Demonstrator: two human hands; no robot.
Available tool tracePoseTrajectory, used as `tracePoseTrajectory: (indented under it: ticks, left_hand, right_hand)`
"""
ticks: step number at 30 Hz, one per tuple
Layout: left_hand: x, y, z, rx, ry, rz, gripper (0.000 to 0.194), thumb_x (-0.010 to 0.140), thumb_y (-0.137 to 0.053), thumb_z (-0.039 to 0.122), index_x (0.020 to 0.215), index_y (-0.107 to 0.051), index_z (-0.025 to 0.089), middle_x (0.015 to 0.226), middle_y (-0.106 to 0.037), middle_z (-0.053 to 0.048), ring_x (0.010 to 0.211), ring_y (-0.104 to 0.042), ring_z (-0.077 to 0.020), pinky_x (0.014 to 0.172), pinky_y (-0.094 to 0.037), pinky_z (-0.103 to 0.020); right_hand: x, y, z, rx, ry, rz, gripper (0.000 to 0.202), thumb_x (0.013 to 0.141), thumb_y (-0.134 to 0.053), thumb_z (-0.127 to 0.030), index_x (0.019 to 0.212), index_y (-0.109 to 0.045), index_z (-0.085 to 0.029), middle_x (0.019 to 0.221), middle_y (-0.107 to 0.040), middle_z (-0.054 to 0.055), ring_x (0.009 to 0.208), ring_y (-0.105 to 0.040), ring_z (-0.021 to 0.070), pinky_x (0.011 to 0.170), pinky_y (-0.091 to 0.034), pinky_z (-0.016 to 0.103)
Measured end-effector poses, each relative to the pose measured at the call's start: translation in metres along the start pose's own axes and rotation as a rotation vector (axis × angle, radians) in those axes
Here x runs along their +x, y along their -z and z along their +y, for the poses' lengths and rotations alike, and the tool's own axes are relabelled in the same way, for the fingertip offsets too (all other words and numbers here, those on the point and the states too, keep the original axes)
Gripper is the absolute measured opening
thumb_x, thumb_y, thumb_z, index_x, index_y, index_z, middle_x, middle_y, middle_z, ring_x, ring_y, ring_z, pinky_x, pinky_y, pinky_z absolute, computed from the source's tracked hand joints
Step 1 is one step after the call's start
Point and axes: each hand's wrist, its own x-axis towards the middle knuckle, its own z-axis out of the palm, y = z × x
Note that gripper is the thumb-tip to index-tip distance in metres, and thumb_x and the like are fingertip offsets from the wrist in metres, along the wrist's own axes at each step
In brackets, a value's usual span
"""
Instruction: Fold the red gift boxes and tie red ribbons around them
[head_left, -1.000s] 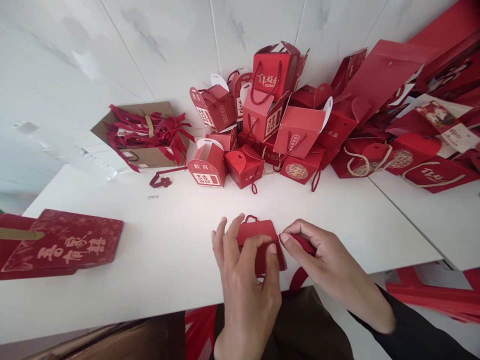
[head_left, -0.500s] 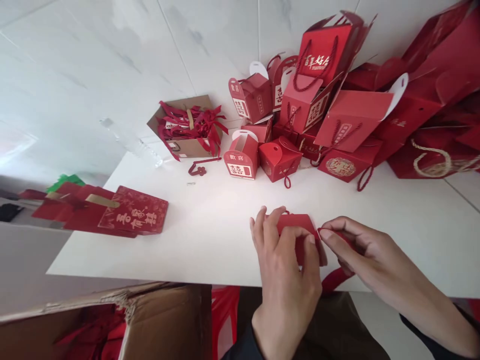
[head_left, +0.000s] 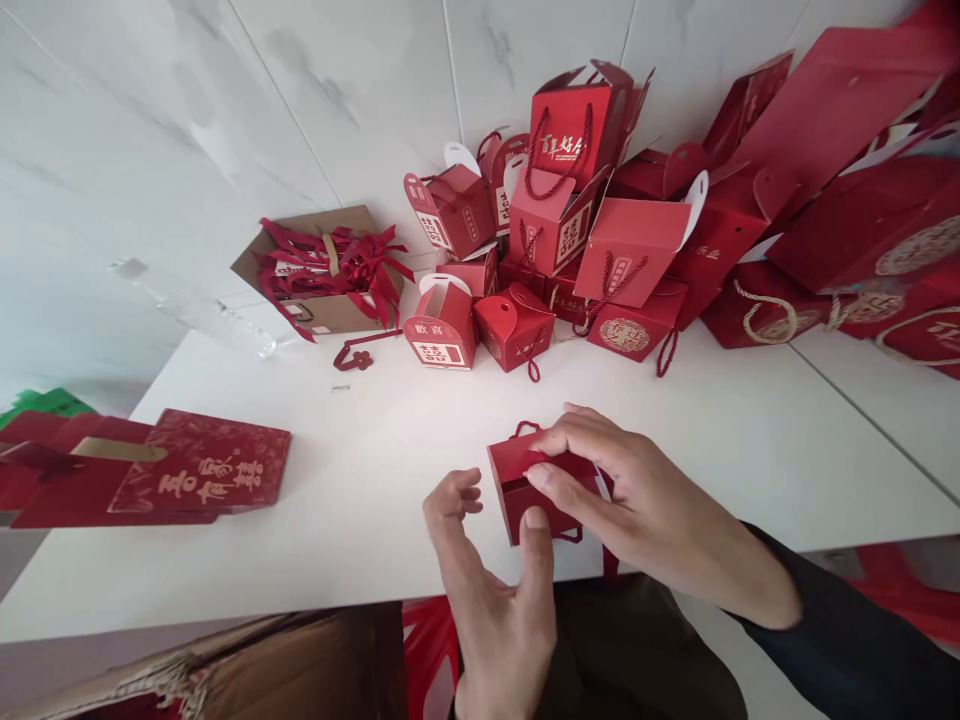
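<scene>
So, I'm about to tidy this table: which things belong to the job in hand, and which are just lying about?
In hand:
Small red box, right hand on its top, left hand close by
Dark red strip at the box's right

Apparently just lying about, untouched:
Flower-ended strip
Cardboard box of red ribbons
Piled red boxes
Printed red box at left

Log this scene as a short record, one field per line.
Left hand: thumb and fingers spread beside the small box; contact unclear
Right hand: thumb and fingertips at the small box's top
Small box: red, with cord loops, on the white table
Far side: pile of red boxes; cardboard box holding red ribbons
Left end: red package with pale writing
</scene>
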Motion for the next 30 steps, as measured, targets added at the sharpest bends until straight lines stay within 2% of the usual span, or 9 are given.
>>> tracePoseTrajectory:
  ticks: [3,7,13,21,25,30]
  left_hand:
    - [-0.001,0.001,0.002,-0.129,0.199,-0.012,0.037,0.093,-0.065,0.041,0.124,-0.054,0.025,0.108,-0.06,-0.006,0.095,-0.061,-0.0185,0.083,-0.054,-0.033]
    - [0.001,0.0,0.011,-0.275,0.318,0.066,0.032,0.093,-0.065,0.041,0.119,-0.056,0.024,0.118,-0.066,-0.008,0.108,-0.065,-0.0201,0.086,-0.052,-0.031]
    - [0.004,-0.001,0.013,-0.363,0.314,0.1,0.027,0.092,-0.066,0.033,0.116,-0.058,0.021,0.115,-0.07,-0.009,0.109,-0.068,-0.0196,0.089,-0.054,-0.03]
    - [0.002,0.002,0.011,-0.355,0.343,0.048,0.035,0.089,-0.069,0.039,0.118,-0.058,0.023,0.12,-0.068,-0.011,0.109,-0.067,-0.0233,0.082,-0.058,-0.032]
    - [0.002,0.003,0.014,-0.319,0.349,0.074,0.03,0.091,-0.068,0.037,0.115,-0.06,0.022,0.116,-0.069,-0.01,0.102,-0.068,-0.0207,0.079,-0.056,-0.029]
    - [0.002,0.004,0.014,-0.332,0.358,0.061,0.032,0.09,-0.069,0.038,0.117,-0.06,0.023,0.115,-0.069,-0.008,0.105,-0.067,-0.0193,0.08,-0.056,-0.026]
  right_hand:
    - [0.006,-0.004,-0.001,-0.031,0.003,-0.027,0.015,0.103,-0.054,-0.024,0.096,-0.068,-0.023,0.092,-0.068,0.001,0.095,-0.062,0.0188,0.092,-0.047,0.033]
    - [0.013,-0.009,-0.003,-0.101,0.041,-0.081,0.023,0.104,-0.051,-0.021,0.089,-0.068,-0.023,0.081,-0.069,-0.002,0.082,-0.06,0.0176,0.094,-0.042,0.035]
    - [0.019,-0.015,-0.007,-0.214,0.007,-0.081,0.024,0.098,-0.057,-0.014,0.078,-0.066,-0.022,0.072,-0.068,-0.003,0.078,-0.058,0.0188,0.097,-0.038,0.041]
    - [0.02,-0.02,-0.008,-0.28,-0.001,-0.083,0.027,0.096,-0.057,-0.015,0.071,-0.064,-0.022,0.067,-0.066,-0.003,0.072,-0.057,0.0181,0.097,-0.039,0.043]
    - [0.019,-0.02,-0.006,-0.334,-0.023,-0.046,0.024,0.094,-0.056,-0.015,0.073,-0.064,-0.023,0.066,-0.063,-0.002,0.077,-0.06,0.0204,0.096,-0.04,0.044]
    - [0.018,-0.018,-0.007,-0.287,-0.038,-0.053,0.023,0.095,-0.056,-0.017,0.075,-0.066,-0.023,0.066,-0.062,-0.003,0.078,-0.059,0.02,0.097,-0.039,0.044]
